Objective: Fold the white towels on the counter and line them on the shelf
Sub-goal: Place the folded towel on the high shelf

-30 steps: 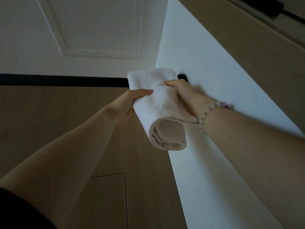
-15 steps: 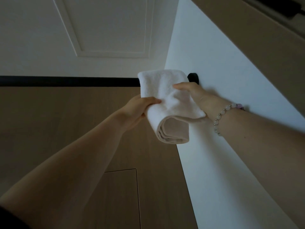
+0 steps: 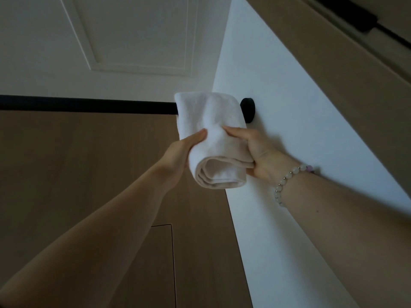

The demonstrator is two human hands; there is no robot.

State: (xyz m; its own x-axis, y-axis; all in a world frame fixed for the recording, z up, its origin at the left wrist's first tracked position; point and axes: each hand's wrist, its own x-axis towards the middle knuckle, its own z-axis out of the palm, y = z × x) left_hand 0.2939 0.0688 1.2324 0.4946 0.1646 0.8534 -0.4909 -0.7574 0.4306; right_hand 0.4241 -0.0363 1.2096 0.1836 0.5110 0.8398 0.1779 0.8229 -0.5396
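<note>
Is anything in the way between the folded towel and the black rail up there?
Nothing visible. The left hand and right hand grip the folded towel directly, and its far end already overlaps the black rail beside the white wall. The rail's top side is hidden.

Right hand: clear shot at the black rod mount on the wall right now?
Probably yes. The mount sits just above the right hand, with nothing between. But that hand grips the folded towel and would need to release it first.

No text, label, brand, number or sign can be read on anything in view.
</note>
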